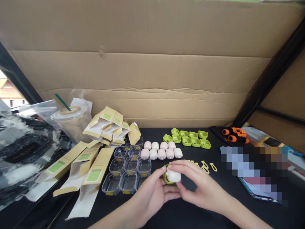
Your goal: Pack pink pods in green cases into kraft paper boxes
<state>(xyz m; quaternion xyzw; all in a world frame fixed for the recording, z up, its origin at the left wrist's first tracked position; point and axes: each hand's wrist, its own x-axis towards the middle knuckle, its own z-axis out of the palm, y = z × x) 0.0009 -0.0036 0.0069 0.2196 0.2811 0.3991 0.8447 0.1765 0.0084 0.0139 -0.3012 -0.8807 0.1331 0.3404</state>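
Near the table's front, my left hand [151,194] grips a green silicone case cover [165,178]. My right hand [202,184] pinches a rounded white earbud case [174,176] against the cover. The case looks tilted and at least partly outside the cover; how far it sits inside is hidden. Behind my hands stand two rows of pale pink and white earbud cases [161,154]. Farther back to the right are rows of green covers [186,141]. Several pale yellow loop straps [213,167] lie beyond my right hand. Clear plastic boxes [128,182] are left of my hands.
Kraft paper sleeves with green labels [94,175] lie on the left, with more piled behind [107,119]. A lidded drink cup [73,122] stands back left. An orange-and-black object [238,133] and a pixelated flat item [257,187] are right. Cardboard [147,73] walls the back.
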